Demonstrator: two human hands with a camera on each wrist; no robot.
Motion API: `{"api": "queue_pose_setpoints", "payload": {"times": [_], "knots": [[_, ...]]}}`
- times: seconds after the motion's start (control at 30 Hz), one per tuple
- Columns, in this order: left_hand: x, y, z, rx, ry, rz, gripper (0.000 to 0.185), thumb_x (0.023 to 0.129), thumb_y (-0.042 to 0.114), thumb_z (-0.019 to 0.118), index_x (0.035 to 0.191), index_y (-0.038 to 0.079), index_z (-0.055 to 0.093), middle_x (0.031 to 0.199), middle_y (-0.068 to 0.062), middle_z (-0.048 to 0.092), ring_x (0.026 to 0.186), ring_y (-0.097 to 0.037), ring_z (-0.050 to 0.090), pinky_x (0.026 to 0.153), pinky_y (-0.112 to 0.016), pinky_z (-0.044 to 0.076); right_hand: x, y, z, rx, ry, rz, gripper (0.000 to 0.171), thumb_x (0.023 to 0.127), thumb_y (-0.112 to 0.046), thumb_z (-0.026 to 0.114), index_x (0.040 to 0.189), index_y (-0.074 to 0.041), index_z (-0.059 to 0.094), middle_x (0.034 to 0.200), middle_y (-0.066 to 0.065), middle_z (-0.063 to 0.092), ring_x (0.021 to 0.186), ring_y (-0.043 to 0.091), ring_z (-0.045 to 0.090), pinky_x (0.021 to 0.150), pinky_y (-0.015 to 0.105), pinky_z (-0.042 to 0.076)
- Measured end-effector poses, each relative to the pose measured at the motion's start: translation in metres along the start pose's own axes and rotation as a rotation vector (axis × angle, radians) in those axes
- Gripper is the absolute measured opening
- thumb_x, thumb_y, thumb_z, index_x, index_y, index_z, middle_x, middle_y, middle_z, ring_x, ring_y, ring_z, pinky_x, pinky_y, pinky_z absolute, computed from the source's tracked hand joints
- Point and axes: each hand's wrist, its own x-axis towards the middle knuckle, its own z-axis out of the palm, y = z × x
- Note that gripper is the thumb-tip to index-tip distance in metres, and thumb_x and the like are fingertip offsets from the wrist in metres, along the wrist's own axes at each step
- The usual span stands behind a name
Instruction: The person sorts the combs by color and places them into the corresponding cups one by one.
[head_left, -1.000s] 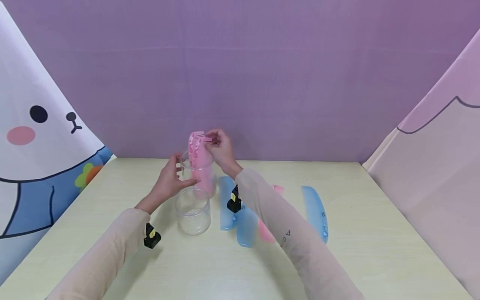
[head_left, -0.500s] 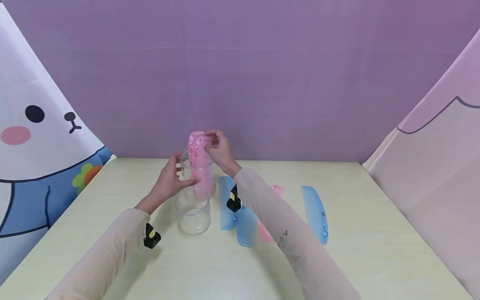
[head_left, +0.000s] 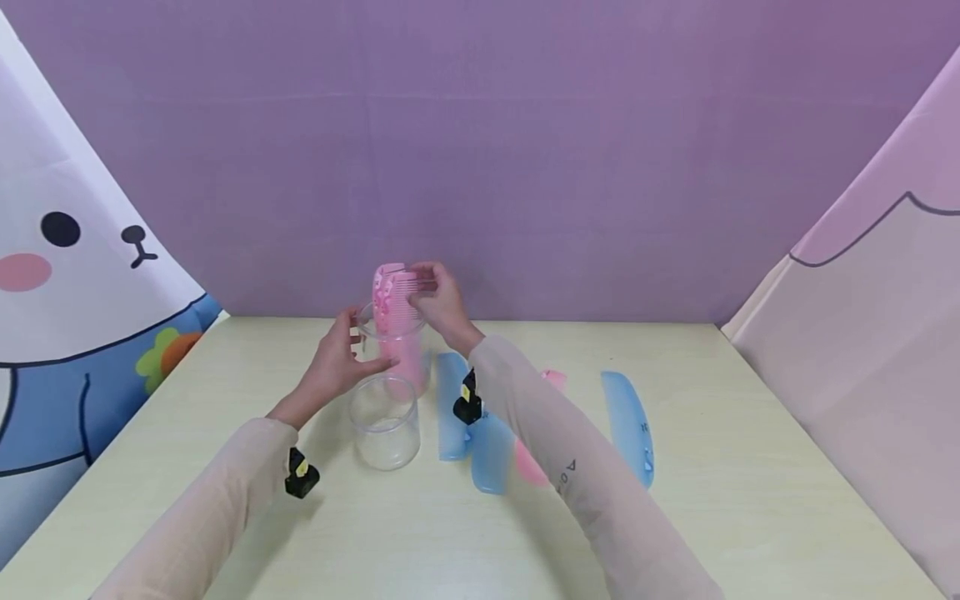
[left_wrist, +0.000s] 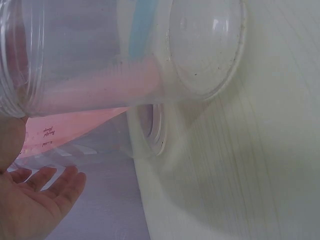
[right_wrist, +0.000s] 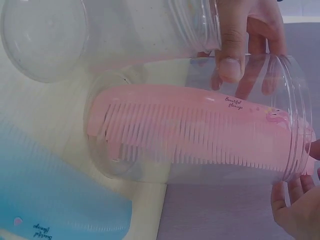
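Covering the whole upper frame, a purple backdrop (head_left: 540, 167) is the largest thing, followed by the pale table (head_left: 750, 517) across the lower half. A printed cloth (head_left: 82, 308) hangs at the left edge and a pink-and-white cloth (head_left: 885, 333) at the right edge. Pale sleeves, left sleeve (head_left: 202, 508) and right sleeve (head_left: 577, 475), reach up from the bottom edge.

Left of centre, the left hand (head_left: 335, 360) grips the far jar (right_wrist: 155, 175), its thumb across the near side and its fingers around the other, probably to stop the clear vessel tipping. The right hand (head_left: 438, 302), just above, pinches the upper end of the front pink comb (head_left: 399, 308); a hold that high likely keeps the fingers clear of the mouth.

Directly below stands the near jar (head_left: 386, 446), apparently set close to be within easy reach.

Three blue combs lie flat, which should keep them from rolling: a left pair (head_left: 450, 408) at lower centre and a single one (head_left: 630, 425) right of the right sleeve. Pink (head_left: 531, 465) shows on both sides of that sleeve; whether one comb or two, I cannot tell.

Inside the far jar, the front pink comb and a rear pink comb (head_left: 386, 268) stand upright, their tops above the rim, presumably because the walls prop them. Smallest is the dark lettering (right_wrist: 233, 103) on the pink plastic.
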Motion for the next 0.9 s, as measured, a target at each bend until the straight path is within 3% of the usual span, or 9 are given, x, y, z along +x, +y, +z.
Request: {"api": "queue_pose_setpoints", "payload": {"times": [0.27,0.63,0.9], "knots": [[0.001,0.001,0.0,0.007,-0.008,-0.011,0.094,0.072,0.022,0.078,0.141,0.003,0.016,0.134,-0.023,0.037,0.112,-0.04,0.047,0.087,-0.05,0.049,-0.003,-0.003,-0.008,-0.013,-0.044,0.046,0.046,0.081,0.007,0.059,0.123,-0.006,0.047,0.124,0.011,0.053,0.115,0.026,0.051,0.095,0.03,0.047],[0.004,0.0,0.001,-0.003,-0.003,0.006,0.094,0.071,0.02,0.078,0.141,0.002,0.017,0.133,-0.025,0.037,0.112,-0.041,0.047,0.088,-0.051,0.048,-0.008,0.003,-0.03,-0.008,-0.059,0.019,0.046,0.081,0.008,0.059,0.124,-0.002,0.046,0.126,0.014,0.052,0.115,0.026,0.05,0.095,0.032,0.047],[0.005,0.001,0.001,0.0,-0.023,-0.011,0.094,0.072,0.021,0.077,0.141,0.003,0.016,0.137,-0.023,0.035,0.114,-0.04,0.046,0.09,-0.05,0.047,-0.023,0.013,-0.051,-0.048,-0.119,0.016,0.044,0.084,0.004,0.058,0.125,-0.001,0.044,0.128,0.019,0.049,0.116,0.03,0.049,0.095,0.036,0.046]]}}
